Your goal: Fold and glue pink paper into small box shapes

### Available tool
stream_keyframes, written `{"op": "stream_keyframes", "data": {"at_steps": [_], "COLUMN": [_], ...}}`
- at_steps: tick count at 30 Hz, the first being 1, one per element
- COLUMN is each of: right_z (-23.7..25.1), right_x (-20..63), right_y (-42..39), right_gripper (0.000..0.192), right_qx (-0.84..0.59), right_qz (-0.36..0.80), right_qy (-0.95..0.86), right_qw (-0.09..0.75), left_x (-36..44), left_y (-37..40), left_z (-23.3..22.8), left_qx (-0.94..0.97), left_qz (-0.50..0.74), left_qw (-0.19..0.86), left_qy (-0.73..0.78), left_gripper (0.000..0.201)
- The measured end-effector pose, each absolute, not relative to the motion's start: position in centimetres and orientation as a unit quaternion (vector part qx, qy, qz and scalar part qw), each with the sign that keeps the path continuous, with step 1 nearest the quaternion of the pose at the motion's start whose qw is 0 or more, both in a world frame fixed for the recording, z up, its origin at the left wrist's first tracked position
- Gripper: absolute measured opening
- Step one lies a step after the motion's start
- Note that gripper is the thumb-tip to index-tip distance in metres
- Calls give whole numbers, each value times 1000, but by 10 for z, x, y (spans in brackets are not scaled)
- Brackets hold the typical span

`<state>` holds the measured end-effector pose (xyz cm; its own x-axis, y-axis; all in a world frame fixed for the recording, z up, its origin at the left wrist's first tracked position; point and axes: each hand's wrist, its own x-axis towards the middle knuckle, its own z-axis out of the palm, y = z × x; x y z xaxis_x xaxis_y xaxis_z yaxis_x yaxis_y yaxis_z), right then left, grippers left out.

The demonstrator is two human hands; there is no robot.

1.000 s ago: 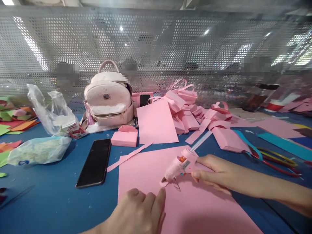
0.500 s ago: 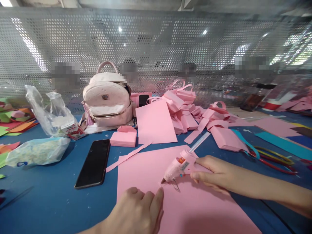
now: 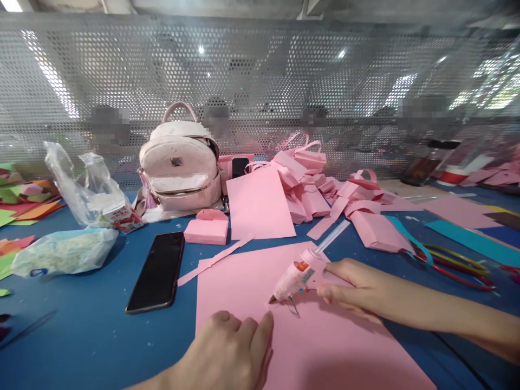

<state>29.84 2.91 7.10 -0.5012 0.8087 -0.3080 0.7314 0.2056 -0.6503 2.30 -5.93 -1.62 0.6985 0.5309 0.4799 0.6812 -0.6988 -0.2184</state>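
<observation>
A pink hot glue gun (image 3: 298,275) with a clear glue stick out of its back is gripped in my right hand (image 3: 349,287). Its brown nozzle points down-left, at or just above a large pink paper sheet (image 3: 333,346). My left hand (image 3: 231,346) rests on that sheet with its fingers curled, the index fingertip close below the nozzle. Anything beneath the left fingers is hidden. Near the sheet's upper left corner lies a narrow pink paper strip (image 3: 217,259). Behind the sheet are a small folded pink paper piece (image 3: 207,227) and a smaller pink sheet (image 3: 260,203).
Left of the sheet lies a black phone (image 3: 156,271), with a tissue pack (image 3: 65,252) beyond. At the back stands a pale backpack (image 3: 181,165) against a perforated metal screen (image 3: 260,70). Pink paper bags (image 3: 304,179) pile up to its right. Coloured rings (image 3: 459,262) lie right.
Both hands and the glue gun keep nearly the same place. The view has shifted very slightly.
</observation>
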Motion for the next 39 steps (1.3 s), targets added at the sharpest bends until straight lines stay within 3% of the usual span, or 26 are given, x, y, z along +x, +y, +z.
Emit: {"op": "stream_keyframes", "data": {"at_steps": [6,16,39], "right_z": [76,80,94], "right_x": [299,305,303], "right_y": [27,25,22], "right_gripper": [39,54,50], "right_qx": [-520,-558,-537], "right_qz": [390,404,417], "right_qy": [-759,-724,-732], "right_qw": [41,34,35], "left_x": [23,23,22], "left_y": [-59,-61,-59], "left_z": [-16,-17,-18], "left_qx": [-900,-902,-903], "left_qz": [-195,-193,-193], "left_qw": [194,195,191], "left_qy": [-337,-335,-334], "left_gripper": [34,32,34]}}
